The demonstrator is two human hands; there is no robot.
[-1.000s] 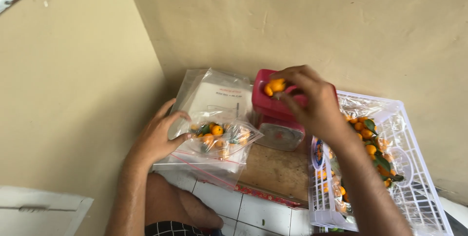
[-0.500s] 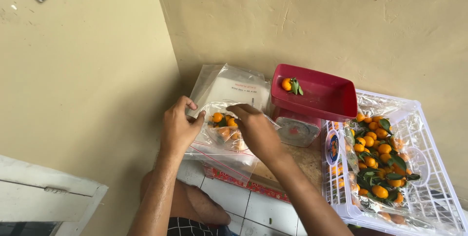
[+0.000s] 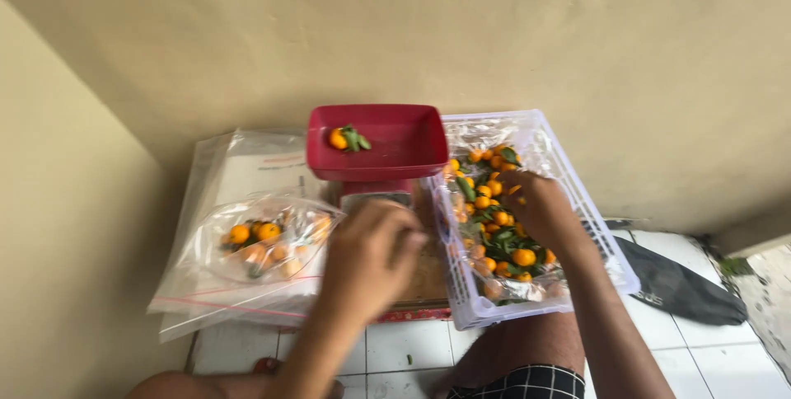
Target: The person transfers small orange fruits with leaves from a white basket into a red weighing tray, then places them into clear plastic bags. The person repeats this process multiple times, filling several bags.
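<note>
Head view: right hand (image 3: 540, 205) digs, fingers curled, among oranges (image 3: 494, 226) in the crate (image 3: 593, 226) — pick gently, leaves attached. Left hand (image 3: 371, 255) hovers loosely closed, empty — blurred

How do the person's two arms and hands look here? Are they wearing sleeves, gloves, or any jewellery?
Both arms are bare up to the bottom edge of the picture: no sleeves are visible. The left hand and the right hand wear no gloves. I see no ring, watch or bracelet, though both hands are blurred, so small items could be missed. Near the bottom edge there is black-and-white checked cloth, probably shorts.
</note>
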